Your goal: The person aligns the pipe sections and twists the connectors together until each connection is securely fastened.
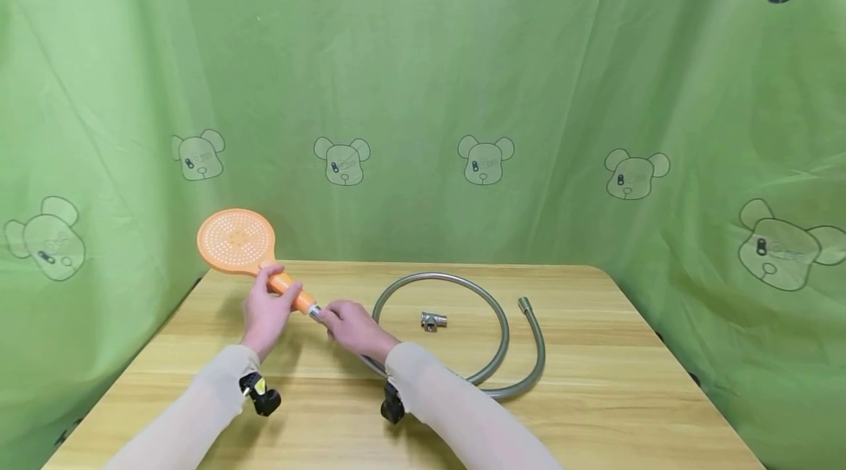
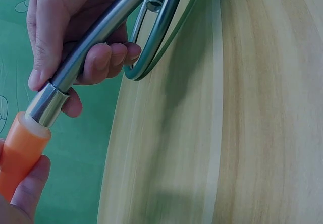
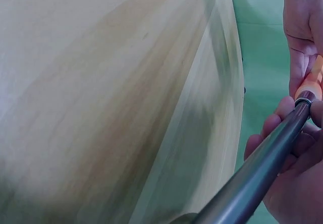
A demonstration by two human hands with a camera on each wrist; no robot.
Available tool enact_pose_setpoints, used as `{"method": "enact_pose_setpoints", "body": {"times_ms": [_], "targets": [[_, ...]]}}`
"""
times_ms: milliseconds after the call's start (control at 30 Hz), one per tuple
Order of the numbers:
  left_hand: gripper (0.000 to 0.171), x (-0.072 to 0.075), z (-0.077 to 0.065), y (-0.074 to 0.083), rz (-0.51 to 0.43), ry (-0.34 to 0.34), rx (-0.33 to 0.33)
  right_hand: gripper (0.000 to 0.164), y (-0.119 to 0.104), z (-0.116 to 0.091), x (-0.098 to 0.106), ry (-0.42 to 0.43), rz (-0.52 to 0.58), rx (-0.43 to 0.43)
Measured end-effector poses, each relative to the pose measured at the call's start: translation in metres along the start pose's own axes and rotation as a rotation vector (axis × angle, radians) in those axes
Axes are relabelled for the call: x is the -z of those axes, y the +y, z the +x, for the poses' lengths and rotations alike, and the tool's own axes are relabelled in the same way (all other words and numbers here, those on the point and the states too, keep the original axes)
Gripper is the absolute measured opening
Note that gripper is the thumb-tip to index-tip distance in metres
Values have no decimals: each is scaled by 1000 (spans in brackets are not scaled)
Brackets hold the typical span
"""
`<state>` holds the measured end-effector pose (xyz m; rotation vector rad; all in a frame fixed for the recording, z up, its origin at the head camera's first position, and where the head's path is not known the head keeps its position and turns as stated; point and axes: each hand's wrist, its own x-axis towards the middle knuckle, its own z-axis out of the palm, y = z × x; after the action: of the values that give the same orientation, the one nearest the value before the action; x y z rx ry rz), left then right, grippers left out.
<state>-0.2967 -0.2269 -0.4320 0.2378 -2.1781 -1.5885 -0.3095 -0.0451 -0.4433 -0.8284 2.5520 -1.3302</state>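
An orange shower head (image 1: 236, 241) with a round perforated face is held up over the table's left side. My left hand (image 1: 267, 312) grips its orange handle (image 2: 21, 151). At the handle's lower end sits the metal end nut (image 2: 48, 105) of a grey shower hose (image 2: 96, 35). My right hand (image 1: 357, 327) pinches the hose at this nut with thumb and fingers, as the left wrist view shows. Nut and handle meet end to end; how far the thread is engaged cannot be seen. In the right wrist view the hose (image 3: 252, 173) runs down past my right palm.
The rest of the hose (image 1: 505, 330) loops across the wooden table (image 1: 615, 382), its free end fitting (image 1: 525, 304) pointing to the back. Inside the loop lies a small chrome tee valve (image 1: 432, 321). A green curtain (image 1: 410, 88) surrounds the table at the back and sides.
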Motion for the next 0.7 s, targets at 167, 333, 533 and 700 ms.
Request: {"method": "enact_pose_setpoints", "body": {"times_ms": [167,333,533,700], "targets": [[52,0,-2,1,2,-10,9,43,1,-1,2,-42,19,-12],[52,1,-2,1,-16,-36,26,40,1,-1,1,-56,-44,-4],[53,1,-1,1,-9,-33,24,28,0,-2,2,-38,30,-39],[52,1,-1,0,-5,-15,21,18,-2,-3,3,-35,26,-32]]}}
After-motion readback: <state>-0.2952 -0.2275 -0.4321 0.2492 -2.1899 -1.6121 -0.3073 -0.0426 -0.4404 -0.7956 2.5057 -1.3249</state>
